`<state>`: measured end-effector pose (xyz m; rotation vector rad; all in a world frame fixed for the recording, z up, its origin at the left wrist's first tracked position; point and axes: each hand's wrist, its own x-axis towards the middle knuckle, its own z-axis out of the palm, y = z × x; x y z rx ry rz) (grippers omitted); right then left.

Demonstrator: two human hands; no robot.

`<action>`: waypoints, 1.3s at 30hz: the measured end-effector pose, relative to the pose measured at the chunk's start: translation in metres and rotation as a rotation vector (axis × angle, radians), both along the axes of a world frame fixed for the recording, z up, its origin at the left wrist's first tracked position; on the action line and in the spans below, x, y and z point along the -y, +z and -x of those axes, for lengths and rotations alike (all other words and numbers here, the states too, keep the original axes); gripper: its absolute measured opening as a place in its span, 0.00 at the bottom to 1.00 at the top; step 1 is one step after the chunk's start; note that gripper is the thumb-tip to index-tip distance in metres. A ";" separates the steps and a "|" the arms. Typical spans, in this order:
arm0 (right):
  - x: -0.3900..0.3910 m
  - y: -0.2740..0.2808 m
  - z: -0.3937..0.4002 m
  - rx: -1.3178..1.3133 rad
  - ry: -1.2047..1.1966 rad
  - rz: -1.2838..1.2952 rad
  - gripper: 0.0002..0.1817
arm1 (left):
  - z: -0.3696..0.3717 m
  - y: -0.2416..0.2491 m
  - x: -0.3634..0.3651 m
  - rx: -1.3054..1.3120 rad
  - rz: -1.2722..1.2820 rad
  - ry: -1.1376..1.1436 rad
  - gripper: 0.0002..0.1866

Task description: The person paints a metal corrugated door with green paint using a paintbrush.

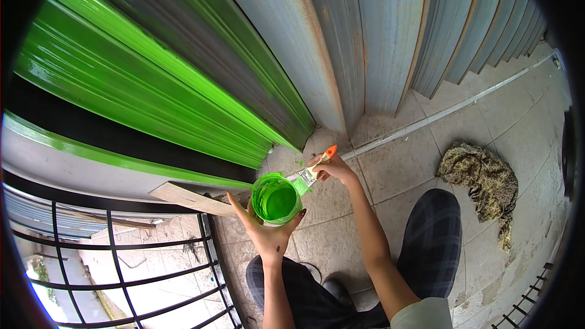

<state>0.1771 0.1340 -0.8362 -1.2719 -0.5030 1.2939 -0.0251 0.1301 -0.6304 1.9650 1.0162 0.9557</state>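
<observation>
My left hand (271, 240) is wrapped round a small tub of green paint (277, 199), its open top facing up at me. Green paint coats the tub's rim and inner wall. In my right hand (332, 169) is a paintbrush (309, 173) with a cream handle and an orange tip. Its bristles, wet with green, point down and left, close beside the tub's right rim. Above both hands stands a folding metal shutter, with bright green panels (146, 85) at the left and bare grey, rust-edged panels (390, 36) at the right.
A crumpled, stained cloth (478, 176) lies on the tiled floor (390, 173) at the right. A flat wooden board (192, 198) sits left of the tub. A black metal grille (116, 262) fills the lower left. A floor track (439, 119) runs along the shutter. My knees are bent below.
</observation>
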 end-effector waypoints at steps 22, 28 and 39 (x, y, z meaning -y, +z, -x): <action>-0.018 -0.016 0.026 -0.360 -1.032 -0.401 0.10 | 0.001 -0.003 0.000 0.025 0.018 -0.046 0.72; -0.015 -0.037 0.025 -0.177 -1.082 -0.279 0.08 | 0.003 0.003 0.003 0.020 0.000 -0.030 0.72; -0.025 -0.014 0.017 -0.171 -1.118 -0.313 0.09 | 0.009 -0.006 -0.003 -0.024 -0.022 -0.028 0.72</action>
